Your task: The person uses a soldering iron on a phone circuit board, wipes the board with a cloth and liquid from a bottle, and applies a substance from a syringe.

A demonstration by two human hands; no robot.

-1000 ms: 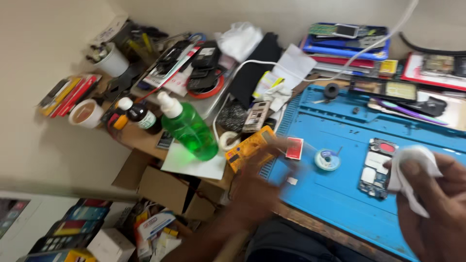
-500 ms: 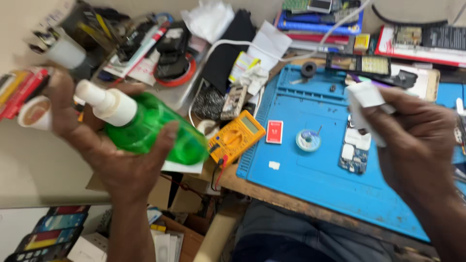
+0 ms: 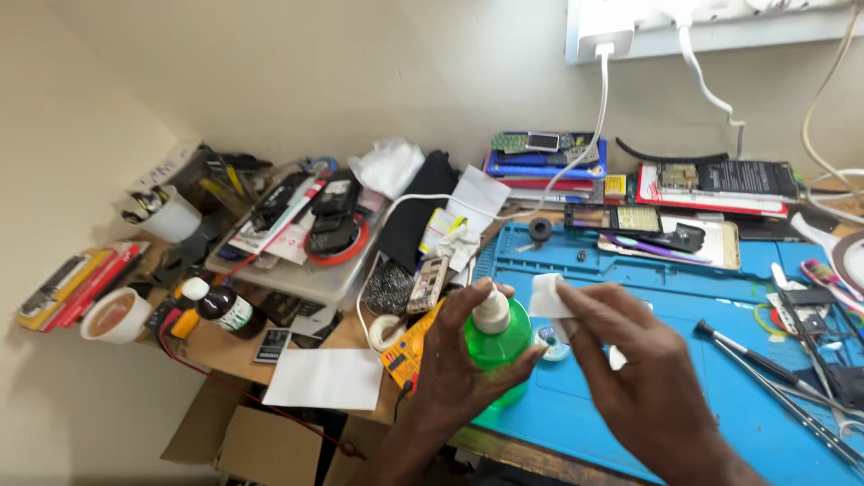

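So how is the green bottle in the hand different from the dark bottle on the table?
The green bottle is see-through bright green; the dark bottle is brown-black. The green bottle is gripped in the left hand, with the right hand holding a white cloth beside its top; the dark bottle lies on the table, untouched. Both have white tops.

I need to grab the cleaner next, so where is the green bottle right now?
In the head view, the green bottle is low centre, held in the left hand over the blue mat's near-left edge, beside the white pad in the right hand.
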